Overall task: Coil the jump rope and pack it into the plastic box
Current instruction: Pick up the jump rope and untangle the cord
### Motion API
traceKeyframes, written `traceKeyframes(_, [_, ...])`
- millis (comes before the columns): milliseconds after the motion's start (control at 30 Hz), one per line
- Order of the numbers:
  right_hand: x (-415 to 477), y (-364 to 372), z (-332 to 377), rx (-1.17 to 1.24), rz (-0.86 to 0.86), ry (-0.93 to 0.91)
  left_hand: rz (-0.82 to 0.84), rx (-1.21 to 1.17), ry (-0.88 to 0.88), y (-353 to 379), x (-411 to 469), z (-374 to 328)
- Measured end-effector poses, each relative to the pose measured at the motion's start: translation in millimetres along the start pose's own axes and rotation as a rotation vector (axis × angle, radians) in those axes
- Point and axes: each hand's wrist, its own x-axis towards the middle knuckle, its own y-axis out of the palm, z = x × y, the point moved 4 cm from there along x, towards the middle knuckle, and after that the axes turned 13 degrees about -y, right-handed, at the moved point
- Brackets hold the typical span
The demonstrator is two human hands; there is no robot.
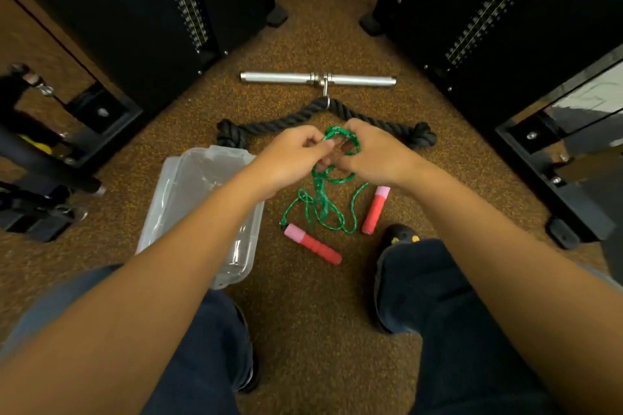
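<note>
On the speckled floor (303,307), the clear plastic box (188,199) is seen left of the green jump rope (323,199), whose upper loops are pinched by the closed left hand (290,158) and right hand (374,155), red handles (312,243) grounded.

Dim, warm indoor light falls from above, leaving the speckled floor (313,296) evenly lit and casting only soft, short shadows. The brightest glare sits on the metal bar (279,77); fainter highlights streak the clear plastic box (199,212). The black machine frames (135,10) on either side lose nearly all detail in darkness. Wide-angle distortion bends and splays straight edges toward the corners. The forearms (135,313) nearest the lens look soft and enlarged, and slight motion blur smears both hands at centre.
</note>
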Motion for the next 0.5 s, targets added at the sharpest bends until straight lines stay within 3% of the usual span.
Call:
traceKeyframes(100, [0,-4,0,0.110,-0.080,-0.016,0.030,-0.143,-0.048,-2,-4,-3])
traceKeyframes(233, [-12,-25,3,0.597,-0.170,0.022,0.016,-0.559,-0.147,-28,-8,8])
traceKeyframes(300, [-20,-37,-1,0.562,-0.136,0.024,-0.093,-0.602,-0.187,-45,-12,16])
traceKeyframes(400, [-26,-40,-9,0.464,-0.110,0.031,-0.313,-0.477,-0.235,-62,-17,24])
traceKeyframes(500, [-26,-32,-9,0.451,-0.070,0.047,-0.274,-0.115,-0.210,-49,-14,23])
